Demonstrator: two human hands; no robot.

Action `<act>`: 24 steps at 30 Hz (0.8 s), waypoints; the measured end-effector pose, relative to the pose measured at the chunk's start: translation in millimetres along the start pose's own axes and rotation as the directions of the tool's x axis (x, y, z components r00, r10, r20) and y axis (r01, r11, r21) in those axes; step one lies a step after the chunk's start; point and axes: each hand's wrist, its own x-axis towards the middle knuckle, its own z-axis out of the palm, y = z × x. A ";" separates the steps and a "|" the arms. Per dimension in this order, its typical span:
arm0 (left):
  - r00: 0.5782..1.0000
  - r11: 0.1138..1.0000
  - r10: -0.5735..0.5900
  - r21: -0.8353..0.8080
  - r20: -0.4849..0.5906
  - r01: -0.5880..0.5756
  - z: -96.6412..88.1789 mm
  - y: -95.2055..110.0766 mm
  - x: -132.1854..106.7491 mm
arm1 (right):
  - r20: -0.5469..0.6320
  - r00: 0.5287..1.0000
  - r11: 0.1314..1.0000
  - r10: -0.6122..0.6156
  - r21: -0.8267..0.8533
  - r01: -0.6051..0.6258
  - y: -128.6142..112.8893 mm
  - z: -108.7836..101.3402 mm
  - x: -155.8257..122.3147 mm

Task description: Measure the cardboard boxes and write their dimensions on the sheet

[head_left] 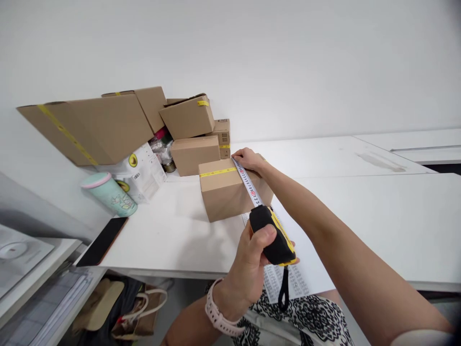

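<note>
My left hand [257, 252] is wrapped round a black and yellow tape measure [270, 235], its thumb on top and a wrist strap dangling below. The white blade [248, 185] is drawn out across the top of a closed cardboard box [230, 197] sealed with yellow tape. At the box's far edge, the fingers of my right hand [248, 158] pinch the blade's end. Partly under the tape measure and box lies a white sheet with printed rows [288, 278], overhanging the table's front edge.
Several cardboard boxes [194, 156] are stacked against the wall at the back left. Beside them stand a white avocado-print box [144, 173] and a leaning mint tumbler [110, 192]. A dark flat object [103, 242] lies at the table's left corner. Bags [140, 312] sit below.
</note>
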 end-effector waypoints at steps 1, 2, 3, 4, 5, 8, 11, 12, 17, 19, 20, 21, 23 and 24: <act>1.000 1.000 0.007 0.006 0.001 -0.007 0.8 -2.1 -0.1 | 0.006 1.000 1.000 0.007 0.008 -0.007 -0.6 -0.3 -1.4; 1.000 1.000 0.012 0.010 0.003 -0.012 1.6 -3.8 -0.1 | 0.013 1.000 1.000 0.016 0.016 -0.016 -1.5 -0.8 -2.8; 1.000 1.000 0.017 0.011 0.008 -0.017 2.2 -4.9 0.0 | 0.021 0.999 0.999 0.026 0.022 -0.027 -2.7 -1.5 -3.9; 1.000 1.000 0.021 0.012 0.014 -0.022 2.7 -5.4 0.0 | 0.028 0.999 0.999 0.036 0.026 -0.036 -3.8 -2.2 -4.7; 1.000 1.000 0.024 0.012 0.019 -0.024 3.0 -5.5 -0.1 | 0.034 0.998 0.999 0.046 0.027 -0.047 -4.8 -2.8 -5.1; 1.000 1.000 0.019 0.017 0.021 -0.020 2.6 -4.3 -0.7 | 0.033 0.998 0.998 0.055 0.029 -0.056 -5.5 -3.1 -4.2; 1.000 0.999 0.012 0.031 0.012 -0.012 1.9 -4.0 -0.7 | 0.018 0.998 0.997 0.053 0.048 -0.053 -2.4 0.0 -1.2; 1.000 0.999 0.014 0.036 0.013 -0.014 1.9 -4.3 -0.4 | 0.014 0.999 0.997 0.052 0.059 -0.052 -1.0 1.5 -0.1; 0.999 0.998 0.020 0.064 0.043 -0.023 1.3 -2.8 0.7 | 0.017 0.999 0.987 0.035 0.155 -0.038 6.9 4.8 5.0; 0.998 0.994 0.029 0.108 0.053 -0.035 -3.3 1.4 -0.7 | -0.005 1.000 0.967 0.025 0.255 -0.022 11.0 -0.6 6.4; 0.997 0.990 0.034 0.137 0.062 -0.042 -7.0 4.4 -2.0 | -0.042 0.999 0.947 0.016 0.322 -0.002 13.0 -5.5 6.4; 0.996 0.985 0.032 0.168 0.081 -0.045 -11.4 7.7 -3.6 | -0.096 0.995 0.921 0.009 0.388 0.029 14.7 -11.6 5.5; 0.990 0.970 0.017 0.240 0.142 -0.051 -21.1 15.3 -7.3 | -0.224 0.975 0.864 0.000 0.491 0.113 16.1 -26.5 -0.5; 0.985 0.958 0.009 0.281 0.174 -0.059 -25.4 19.2 -9.3 | -0.276 0.961 0.839 -0.009 0.521 0.157 15.1 -34.4 -6.5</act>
